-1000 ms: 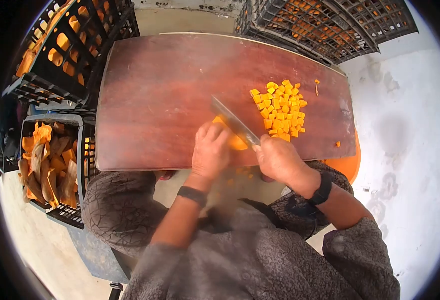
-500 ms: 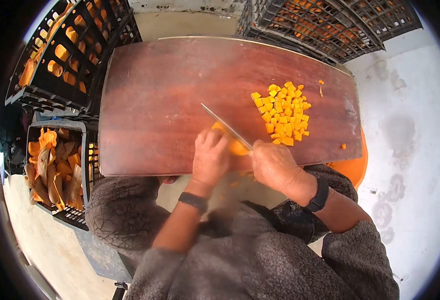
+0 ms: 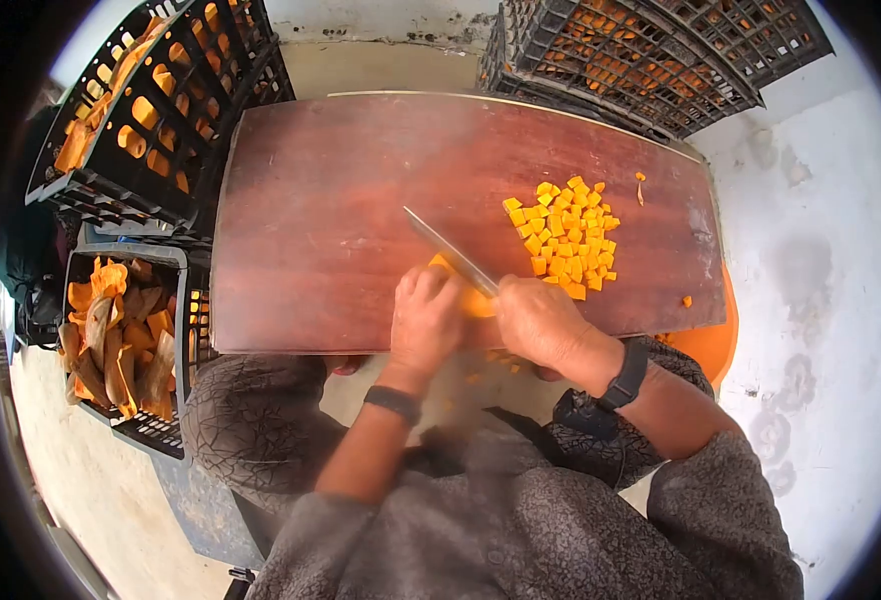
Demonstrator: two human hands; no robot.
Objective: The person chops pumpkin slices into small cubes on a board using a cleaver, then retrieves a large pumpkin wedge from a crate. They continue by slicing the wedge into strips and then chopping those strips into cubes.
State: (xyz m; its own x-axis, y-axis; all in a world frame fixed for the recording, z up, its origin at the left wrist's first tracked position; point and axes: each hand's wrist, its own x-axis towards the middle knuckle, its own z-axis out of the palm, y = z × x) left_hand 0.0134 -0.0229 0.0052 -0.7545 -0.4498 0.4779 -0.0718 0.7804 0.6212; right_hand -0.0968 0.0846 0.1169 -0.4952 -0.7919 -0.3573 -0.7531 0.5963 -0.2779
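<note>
A knife (image 3: 450,249) points up and to the left over the reddish-brown board (image 3: 330,200), its handle gripped by my closed right hand (image 3: 543,322). Orange flesh pieces (image 3: 477,303) lie under and beside the blade, near the board's front edge. My left hand (image 3: 426,312) has its fingers curled and pressed onto the orange piece just left of the knife; its fingertips are partly hidden. To the right of the blade rests a pile of orange cubes (image 3: 565,235).
Black crates of orange pieces stand at the upper left (image 3: 150,130) and upper right (image 3: 640,60). A lower-left crate (image 3: 177,270) holds peelings (image 3: 120,340). An orange basin (image 3: 722,335) shows under the board's right end. Small scraps lie at the board's right.
The knife blade has tilted so more of its flat side shows. Both hands stay close to the same place, and the whole view has shifted slightly.
</note>
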